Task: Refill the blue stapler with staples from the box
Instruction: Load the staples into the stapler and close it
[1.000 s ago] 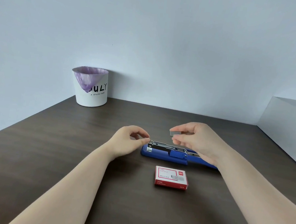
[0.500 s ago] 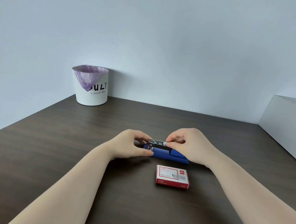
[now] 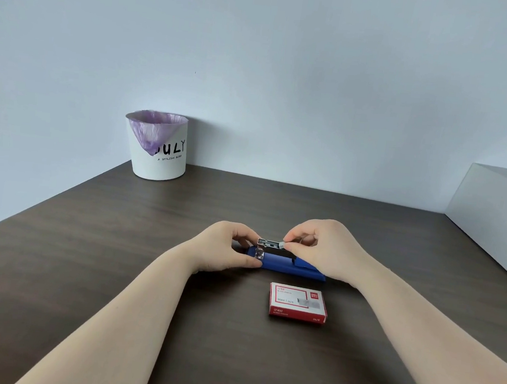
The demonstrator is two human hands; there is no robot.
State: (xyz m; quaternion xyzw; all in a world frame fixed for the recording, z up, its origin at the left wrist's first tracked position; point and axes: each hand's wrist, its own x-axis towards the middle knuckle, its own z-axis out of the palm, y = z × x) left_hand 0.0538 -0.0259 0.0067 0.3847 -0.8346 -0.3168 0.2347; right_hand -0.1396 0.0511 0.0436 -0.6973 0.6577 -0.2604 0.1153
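Loading step in hand, by the look of it; left hand (image 3: 225,248) clasped round the front of the blue stapler (image 3: 288,265) on the tabletop (image 3: 114,271); right hand (image 3: 324,248) pinching a staple strip (image 3: 281,244) at the open metal channel; box (image 3: 297,301) shut, just nearer; next, probably: seat strip flat, then close.

Left hand (image 3: 225,249) grips the blue stapler (image 3: 288,265) front end. Right hand (image 3: 324,248) pinches a staple strip (image 3: 282,244) at its metal channel (image 3: 269,243). Staple box (image 3: 297,302) lies just beside the stapler, nearer the person.
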